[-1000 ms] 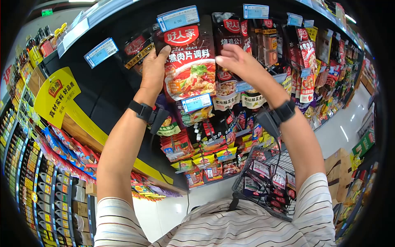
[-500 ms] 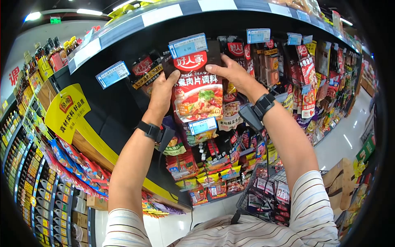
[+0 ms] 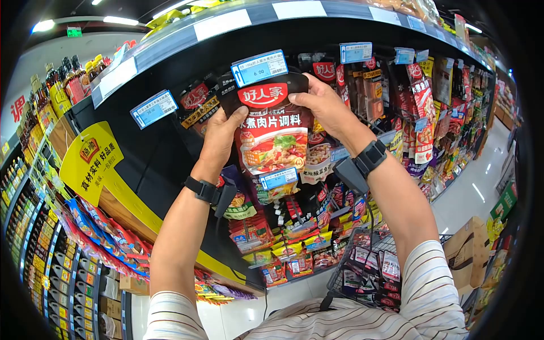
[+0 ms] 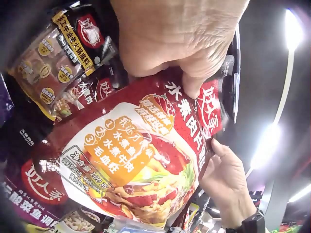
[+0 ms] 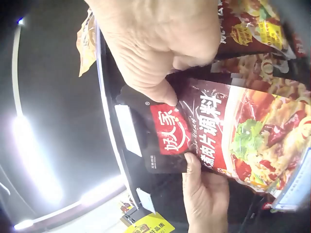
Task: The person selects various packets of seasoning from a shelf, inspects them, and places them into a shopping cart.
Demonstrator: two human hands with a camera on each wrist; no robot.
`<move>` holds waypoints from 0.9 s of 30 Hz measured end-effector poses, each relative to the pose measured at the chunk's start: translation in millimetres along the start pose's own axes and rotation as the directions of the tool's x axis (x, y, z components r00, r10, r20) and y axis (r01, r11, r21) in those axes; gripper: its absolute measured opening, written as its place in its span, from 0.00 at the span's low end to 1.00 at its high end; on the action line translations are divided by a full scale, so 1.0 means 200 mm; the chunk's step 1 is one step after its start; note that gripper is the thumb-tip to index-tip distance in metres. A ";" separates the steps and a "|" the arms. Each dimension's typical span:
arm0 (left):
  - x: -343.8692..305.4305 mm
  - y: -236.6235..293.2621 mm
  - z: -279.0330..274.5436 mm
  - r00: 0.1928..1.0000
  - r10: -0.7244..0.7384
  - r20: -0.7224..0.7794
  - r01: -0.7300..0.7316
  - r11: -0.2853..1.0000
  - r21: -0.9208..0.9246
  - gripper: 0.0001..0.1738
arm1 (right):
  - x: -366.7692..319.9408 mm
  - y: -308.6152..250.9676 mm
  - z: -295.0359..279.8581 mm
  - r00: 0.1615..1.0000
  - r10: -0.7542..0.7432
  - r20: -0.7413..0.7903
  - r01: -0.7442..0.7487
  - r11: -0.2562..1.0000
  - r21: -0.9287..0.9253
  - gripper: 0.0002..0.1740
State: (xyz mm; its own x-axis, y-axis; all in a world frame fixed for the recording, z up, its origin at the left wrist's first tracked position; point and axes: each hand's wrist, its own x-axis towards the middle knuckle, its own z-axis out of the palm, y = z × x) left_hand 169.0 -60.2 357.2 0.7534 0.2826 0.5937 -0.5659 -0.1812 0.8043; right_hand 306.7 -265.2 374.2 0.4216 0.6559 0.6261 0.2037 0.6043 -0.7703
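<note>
A red and black seasoning packet (image 3: 273, 133), with a picture of a bowl of food on its front, is held upright between both hands at the hanging rack. My left hand (image 3: 219, 136) grips its left edge, thumb on the front and fingers behind. On the opposite edge, near the top, my right hand (image 3: 330, 110) pinches it the same way; the right wrist view shows this thumb beside the red logo. A blue price tag (image 3: 259, 69) sits right at the packet's top edge, and another price tag (image 3: 279, 178) overlaps its bottom.
Other seasoning packets (image 3: 422, 122) hang along the rack to the right, and small bags (image 3: 286, 249) fill the lower rows. A wire shopping basket (image 3: 340, 272) with dark packets stands below my right arm. On the left juts a yellow sign (image 3: 90, 161). A shelf edge (image 3: 340, 10) runs overhead.
My right hand, at first apart from the packet with fingers raised, has come in and taken hold of its right edge. The left hand keeps its grip. The packet's top now sits lower against the price tag.
</note>
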 end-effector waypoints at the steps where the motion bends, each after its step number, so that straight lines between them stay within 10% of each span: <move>1: -0.01 0.00 0.00 1.000 -0.003 0.000 0.003 1.000 0.002 0.15 | -0.01 0.00 0.00 1.000 -0.007 -0.002 0.007 1.000 -0.019 0.18; 21: -0.09 0.03 0.16 0.967 0.254 0.010 -0.245 0.922 0.299 0.10 | -0.20 -0.29 -0.10 0.985 0.165 -0.059 -0.173 0.864 -0.472 0.05; 27: -0.14 0.17 0.33 0.851 0.517 0.095 -0.460 0.644 0.611 0.06 | -0.34 -0.48 -0.21 0.933 -0.229 0.278 0.352 0.419 -0.837 0.09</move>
State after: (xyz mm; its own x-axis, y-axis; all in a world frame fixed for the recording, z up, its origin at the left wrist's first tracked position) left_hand 151.4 -135.8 369.2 0.3800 0.0567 0.9232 -0.5067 -0.8222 0.2591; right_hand 295.5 -387.1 399.3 0.1010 0.5993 0.7941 0.9734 0.1056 -0.2035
